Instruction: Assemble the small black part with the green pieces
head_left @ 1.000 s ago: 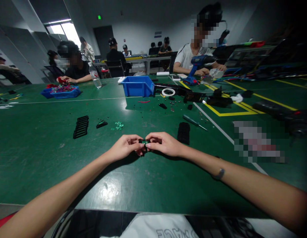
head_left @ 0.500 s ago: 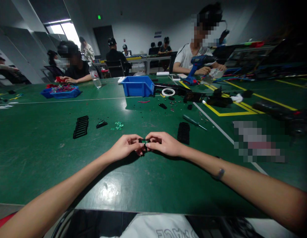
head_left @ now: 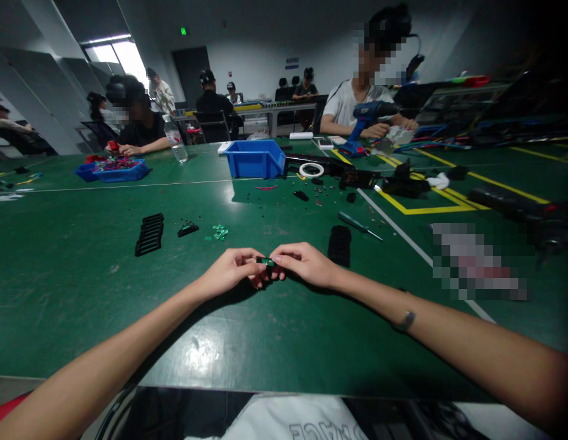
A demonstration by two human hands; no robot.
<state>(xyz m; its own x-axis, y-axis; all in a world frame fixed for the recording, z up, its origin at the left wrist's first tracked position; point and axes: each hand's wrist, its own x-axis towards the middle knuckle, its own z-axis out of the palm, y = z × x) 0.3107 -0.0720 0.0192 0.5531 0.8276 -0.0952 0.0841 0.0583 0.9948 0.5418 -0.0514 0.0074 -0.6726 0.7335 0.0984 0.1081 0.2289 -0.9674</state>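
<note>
Just above the green table, a small black part with a green circuit board [head_left: 266, 261] in it sits between my fingertips. My left hand [head_left: 233, 270] is closed on its left end, thumb in front. The fingers of my right hand [head_left: 303, 264] pinch its right end, and the thumb partly covers it. To the left lie a row of black slotted parts [head_left: 149, 234], a black piece with tiny bits on it [head_left: 187, 230] and a scatter of little green boards [head_left: 218, 233]. Beyond my right wrist are a black ribbed block [head_left: 339, 245] and a screwdriver [head_left: 360, 227].
Farther back stand a blue bin [head_left: 254, 161], a white tape roll [head_left: 311, 170] and a blue cordless drill [head_left: 363, 125]. A water bottle [head_left: 175, 142] and a blue tray [head_left: 122, 173] of red parts are at the back left. Co-workers sit across the table.
My right thumb and fingers have shifted slightly on the part, and more of the green board shows. My left hand stays in place.
</note>
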